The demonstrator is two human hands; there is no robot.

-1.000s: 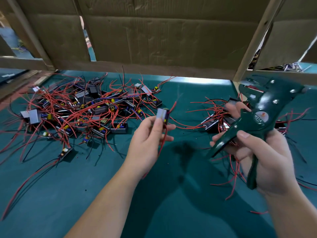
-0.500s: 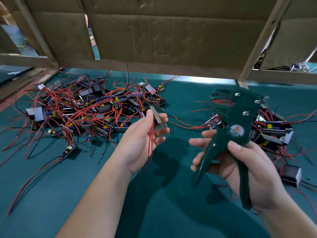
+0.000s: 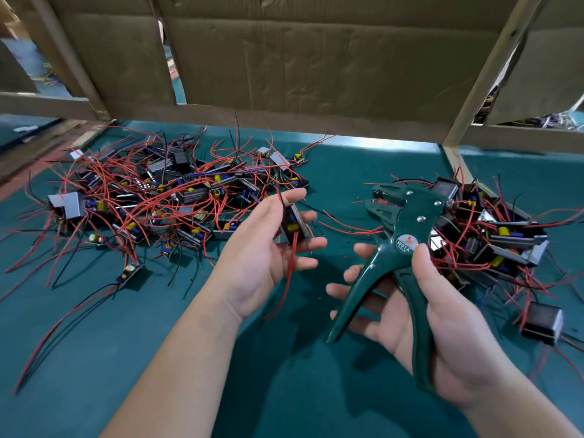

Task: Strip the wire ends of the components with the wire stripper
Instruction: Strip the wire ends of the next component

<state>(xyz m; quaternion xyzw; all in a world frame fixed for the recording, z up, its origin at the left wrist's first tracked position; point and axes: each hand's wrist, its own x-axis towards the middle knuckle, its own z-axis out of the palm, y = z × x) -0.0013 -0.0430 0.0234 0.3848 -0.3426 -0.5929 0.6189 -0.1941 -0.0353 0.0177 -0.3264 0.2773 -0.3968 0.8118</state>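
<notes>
Stripping looks unfinished: the left hand [image 3: 262, 251] holds one component [image 3: 292, 224] in its fingers [image 3: 295, 194], the right hand [image 3: 442, 336] grips the wire stripper [image 3: 401, 245], and tangled heaps [image 3: 158, 200] wait on the table [image 3: 331, 172].

A dark green metal wire stripper [image 3: 403, 235] with a round white label near its pivot sits in the right hand [image 3: 442, 327], its head pointing up and away and its two long handles spread wide apart. The left hand [image 3: 262, 257] holds one small black component [image 3: 292, 224] carrying a yellow part, with a red wire [image 3: 292, 263] hanging from it across the palm. A large tangled pile of similar components [image 3: 164, 197] with red and black wires lies on the left of the teal mat [image 3: 284, 390]; a smaller pile [image 3: 493, 238] lies on the right, just behind the wire stripper
</notes>
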